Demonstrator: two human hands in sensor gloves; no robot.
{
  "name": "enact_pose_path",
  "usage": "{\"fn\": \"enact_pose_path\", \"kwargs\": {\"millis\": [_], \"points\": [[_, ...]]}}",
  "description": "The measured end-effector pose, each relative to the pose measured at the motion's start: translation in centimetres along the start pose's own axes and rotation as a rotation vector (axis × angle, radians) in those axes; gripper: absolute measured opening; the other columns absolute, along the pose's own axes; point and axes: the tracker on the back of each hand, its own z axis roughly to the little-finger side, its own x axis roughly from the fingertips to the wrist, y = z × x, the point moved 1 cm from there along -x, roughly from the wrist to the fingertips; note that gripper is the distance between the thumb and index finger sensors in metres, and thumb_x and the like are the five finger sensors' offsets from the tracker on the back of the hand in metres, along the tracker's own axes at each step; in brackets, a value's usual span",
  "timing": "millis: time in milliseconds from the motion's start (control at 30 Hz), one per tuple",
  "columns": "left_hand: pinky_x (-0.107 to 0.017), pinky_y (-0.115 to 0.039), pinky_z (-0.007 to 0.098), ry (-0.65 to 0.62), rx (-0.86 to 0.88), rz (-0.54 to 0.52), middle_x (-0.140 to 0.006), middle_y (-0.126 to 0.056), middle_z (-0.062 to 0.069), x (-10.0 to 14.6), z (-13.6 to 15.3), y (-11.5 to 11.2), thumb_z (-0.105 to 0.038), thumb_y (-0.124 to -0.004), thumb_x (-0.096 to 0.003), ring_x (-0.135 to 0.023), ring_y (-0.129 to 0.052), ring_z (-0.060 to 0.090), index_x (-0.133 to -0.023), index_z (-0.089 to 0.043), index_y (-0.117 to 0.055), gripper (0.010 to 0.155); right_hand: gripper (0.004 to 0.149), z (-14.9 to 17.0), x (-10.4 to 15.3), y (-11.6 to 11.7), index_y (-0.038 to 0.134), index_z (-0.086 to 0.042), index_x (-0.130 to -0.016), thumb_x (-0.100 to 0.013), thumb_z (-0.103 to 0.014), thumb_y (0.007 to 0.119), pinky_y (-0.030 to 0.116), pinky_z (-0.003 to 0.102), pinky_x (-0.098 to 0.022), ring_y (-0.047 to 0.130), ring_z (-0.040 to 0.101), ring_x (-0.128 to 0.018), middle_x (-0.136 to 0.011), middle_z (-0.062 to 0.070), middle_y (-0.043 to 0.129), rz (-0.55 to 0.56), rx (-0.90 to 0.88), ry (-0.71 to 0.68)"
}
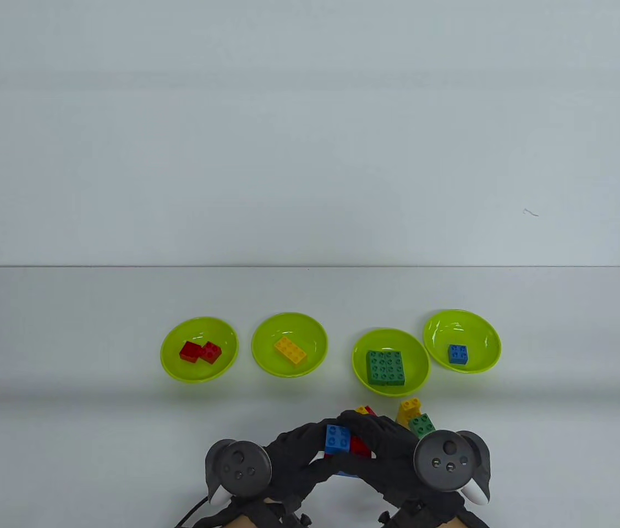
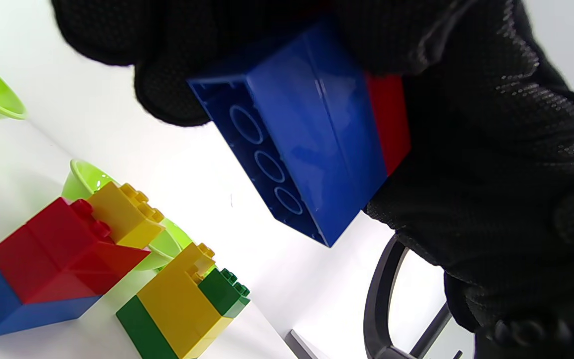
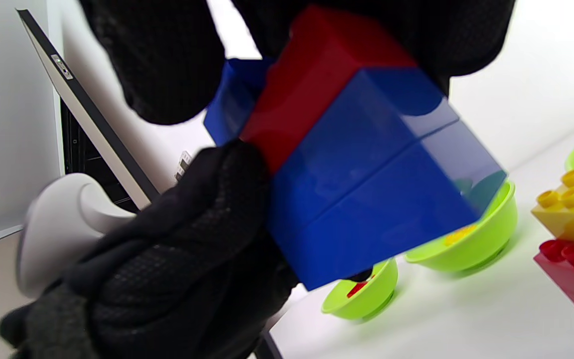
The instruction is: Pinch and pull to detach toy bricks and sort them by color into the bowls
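With both hands clamped on the blue-and-red stack [image 1: 343, 441] just before the green-brick bowl [image 1: 362, 352], left hand [image 1: 293, 456] braces while right hand [image 1: 389, 445] readies the pull

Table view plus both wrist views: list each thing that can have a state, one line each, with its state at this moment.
Blue-and-red brick stack: lifted, gripped by both hands, not yet apart.
Left hand: fingers curled on the stack.
Right hand: fingers curled on the stack.
Red bowl: holds two red bricks.
Yellow bowl: holds one yellow brick.
Green bowl: holds a green brick block.
Blue bowl: holds one blue brick.
Yellow-green cluster: on the table, still joined.
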Motion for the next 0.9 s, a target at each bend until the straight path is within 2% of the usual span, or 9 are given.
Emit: {"fn": "enact_pose_path", "kwargs": {"millis": [233,400,533,667,867,900], "points": [[-0.058,-0.071,0.056,-0.069,-0.143,0.020,-0.087,-0.084,0.028,-0.1,-1.1,-0.1,-0.041,-0.073,-0.0465,-0.074,-0.091,0.042,-0.097,0.002,-0.068,0.067,0.060,-0.1,0.2,0.0,0.074,-0.005,-0.096,-0.048,-0.041,0.084,0.066,0.056,-0.063,0.088,0.042,-0.073,-0.087,0.021,0.086,0.033,0.064,-0.016],[-0.058,-0.072,0.055,-0.096,-0.179,0.000,-0.086,-0.085,0.027,-0.1,-1.3,-0.1,-0.041,-0.073,-0.0457,-0.074,-0.092,0.040,-0.097,0.002,-0.069,0.067,0.059,-0.3,0.1,-0.2,0.077,-0.005,-0.094,-0.047,-0.040,0.085,0.067,0.056,-0.063,0.089,0.041,-0.073,-0.086,0.020,0.088,0.037,0.070,-0.024],[-0.057,-0.071,0.056,-0.039,-0.072,0.008,-0.085,-0.085,0.028,-0.2,-1.2,0.0,-0.040,-0.074,-0.0456,-0.072,-0.091,0.042,-0.096,0.003,-0.070,0.067,0.059,-0.9,0.3,-0.2,0.078,-0.005,-0.094,-0.046,-0.040,0.083,0.068,0.055,-0.063,0.091,0.040,-0.072,-0.084,0.020,0.089,0.077,0.148,-0.069],[-0.057,-0.071,0.057,-0.031,-0.054,0.001,-0.084,-0.086,0.028,-0.2,-1.4,0.1,-0.040,-0.074,-0.0454,-0.072,-0.091,0.042,-0.096,0.003,-0.070,0.067,0.059,-1.2,0.4,-0.4,0.079,-0.005,-0.093,-0.046,-0.040,0.084,0.069,0.055,-0.063,0.091,0.039,-0.072,-0.084,0.020,0.090,0.092,0.157,-0.083],[-0.058,-0.072,0.054,-0.136,-0.216,-0.017,-0.086,-0.085,0.026,-0.2,-2.2,0.2,-0.040,-0.074,-0.0443,-0.074,-0.091,0.040,-0.097,0.001,-0.070,0.066,0.057,-0.9,0.2,-1.1,0.081,-0.004,-0.091,-0.045,-0.039,0.085,0.070,0.055,-0.062,0.092,0.040,-0.071,-0.082,0.020,0.091,0.070,0.061,-0.053],[-0.060,-0.070,0.054,-0.188,-0.259,-0.002,-0.088,-0.083,0.026,-0.2,-2.4,0.2,-0.039,-0.075,-0.0433,-0.077,-0.089,0.041,-0.098,0.000,-0.069,0.067,0.058,-0.5,0.1,-1.4,0.081,-0.004,-0.091,-0.046,-0.039,0.084,0.071,0.054,-0.062,0.093,0.039,-0.069,-0.081,0.020,0.092,0.051,0.012,-0.035]]}}
